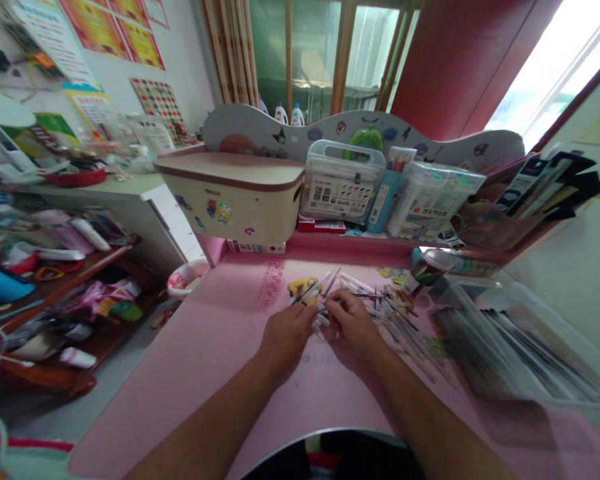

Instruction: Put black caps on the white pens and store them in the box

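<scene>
Both hands are close together above the pink desk [210, 333]. My left hand [291, 333] is closed, with a slim dark pen-like stick [306, 292] poking out past its fingers. Right beside it, my right hand [353, 327] is pinched shut; what sits between its fingertips is too small and blurred to make out. White pen parts [331, 280] lie just beyond the fingers. More slender pens and clear tubes [413, 337] are scattered to the right of my right hand. A yellow printed figure [301, 287] shows on the desk behind the left hand.
At the right stands a clear plastic box [575, 347] full of thin dark rods, with a jar of pens [430, 270] behind it. Along the back shelf are a lidded cream bin [240, 207], a marker case [343, 183] and a pen pouch [435, 200]. A waste bin [180, 283] stands left.
</scene>
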`<state>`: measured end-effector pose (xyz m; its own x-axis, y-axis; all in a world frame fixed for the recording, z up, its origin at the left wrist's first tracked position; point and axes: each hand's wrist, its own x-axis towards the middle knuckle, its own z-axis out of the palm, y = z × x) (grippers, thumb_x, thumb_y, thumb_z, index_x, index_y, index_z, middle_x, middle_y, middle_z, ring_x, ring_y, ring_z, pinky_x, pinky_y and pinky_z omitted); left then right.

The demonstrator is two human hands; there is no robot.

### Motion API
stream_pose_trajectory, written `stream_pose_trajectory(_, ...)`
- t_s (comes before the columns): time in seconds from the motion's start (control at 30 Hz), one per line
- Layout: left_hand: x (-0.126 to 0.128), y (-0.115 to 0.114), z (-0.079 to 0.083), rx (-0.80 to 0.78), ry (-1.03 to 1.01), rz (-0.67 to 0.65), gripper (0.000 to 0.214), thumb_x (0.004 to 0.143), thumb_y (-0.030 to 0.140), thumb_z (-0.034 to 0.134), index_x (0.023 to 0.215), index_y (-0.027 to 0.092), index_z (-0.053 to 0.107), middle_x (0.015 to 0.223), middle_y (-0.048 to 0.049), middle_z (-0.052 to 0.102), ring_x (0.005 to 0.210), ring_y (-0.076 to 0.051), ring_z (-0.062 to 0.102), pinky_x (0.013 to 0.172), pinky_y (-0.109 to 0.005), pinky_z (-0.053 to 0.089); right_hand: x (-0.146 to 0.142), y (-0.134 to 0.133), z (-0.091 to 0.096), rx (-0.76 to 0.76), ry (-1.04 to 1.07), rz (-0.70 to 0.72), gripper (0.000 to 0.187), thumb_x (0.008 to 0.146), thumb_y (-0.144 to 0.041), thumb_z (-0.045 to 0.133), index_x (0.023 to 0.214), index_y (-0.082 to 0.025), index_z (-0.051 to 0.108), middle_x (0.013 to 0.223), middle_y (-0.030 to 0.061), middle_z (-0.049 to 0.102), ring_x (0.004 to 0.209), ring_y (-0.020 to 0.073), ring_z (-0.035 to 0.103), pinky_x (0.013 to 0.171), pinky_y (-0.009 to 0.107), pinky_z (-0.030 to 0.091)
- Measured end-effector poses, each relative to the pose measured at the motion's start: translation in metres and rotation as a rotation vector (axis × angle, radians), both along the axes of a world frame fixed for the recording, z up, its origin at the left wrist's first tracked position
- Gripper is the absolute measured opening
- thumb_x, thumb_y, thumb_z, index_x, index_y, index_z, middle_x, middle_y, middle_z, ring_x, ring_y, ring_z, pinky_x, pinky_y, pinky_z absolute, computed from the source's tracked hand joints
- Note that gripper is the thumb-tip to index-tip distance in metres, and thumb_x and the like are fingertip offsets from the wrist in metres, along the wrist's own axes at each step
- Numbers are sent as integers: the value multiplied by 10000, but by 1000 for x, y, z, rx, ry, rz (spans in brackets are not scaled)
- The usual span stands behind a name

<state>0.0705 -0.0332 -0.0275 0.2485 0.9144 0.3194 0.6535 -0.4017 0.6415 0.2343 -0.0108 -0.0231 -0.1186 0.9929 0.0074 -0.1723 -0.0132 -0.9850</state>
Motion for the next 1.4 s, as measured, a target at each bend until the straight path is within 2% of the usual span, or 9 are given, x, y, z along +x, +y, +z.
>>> stream_pose_trajectory(0.17,-7,4,6,64,115,-39,178,878,315,646,1013,253,743,912,-114,706,883,-280,584,861,-400,416,13,5,17,347,-691,241,116,801,-163,596,787,-200,705,841,42,706,791,182,615,724,281,453)
stream_pose_trajectory(0.3,-4,2,5,217,129,1,278,879,277,627,1144,245,706,1150,-126,678,1083,-311,548,1008,-464,368,18,-3,43,482,-1189,284,181,844,-107,557,828,-173,726,842,69,702,807,189,605,778,299,423)
stream_pose_trajectory(0.47,-4,4,0,336,76,241,489,884,213,568,1369,176,516,1329,-162,546,1231,-321,474,1074,-493,350,55,-31,97,513,-1298,16,145,890,-181,595,855,-186,736,908,85,637,912,219,578,835,327,430)
stream_pose_trajectory(0.57,-10,9,0,365,73,257,499,887,230,557,1373,158,472,1310,-169,541,1225,-325,477,1066,-510,369,100,-53,125,496,-1189,-128,184,934,-237,528,918,-193,705,945,71,650,866,191,610,799,301,455)
stream_pose_trajectory(0.67,-13,11,0,355,55,267,478,889,227,547,1356,170,463,1288,-158,552,1205,-317,487,1048,-509,395,157,-68,138,366,-1283,-239,179,911,-303,538,909,-214,693,880,53,684,768,192,630,705,300,452)
stream_pose_trajectory(0.77,-12,11,-1,328,41,262,447,896,222,538,1336,186,469,1268,-143,560,1195,-307,493,1040,-503,409,210,-73,140,100,-1499,-270,146,870,-319,596,803,-219,678,735,45,685,647,194,616,634,317,402)
stream_pose_trajectory(0.9,-9,9,-1,279,31,260,435,901,230,532,1331,190,476,1270,-137,554,1196,-300,495,1040,-502,416,252,-68,136,-145,-1688,-128,262,928,-279,532,716,-207,667,726,81,691,646,184,607,643,329,365)
stream_pose_trajectory(1.1,-12,12,-2,231,23,276,411,896,258,523,1299,177,511,1221,-133,574,1156,-301,518,1022,-504,433,263,-64,120,-233,-1765,1,283,922,-269,535,674,-200,652,750,91,692,672,178,606,644,313,346)
stream_pose_trajectory(1.4,-14,13,-2,193,-9,290,395,878,251,512,1267,180,538,1199,-122,588,1125,-296,538,1022,-501,441,305,-69,118,-367,-1912,-165,265,944,-301,494,785,-223,692,880,115,733,769,203,654,663,304,369)
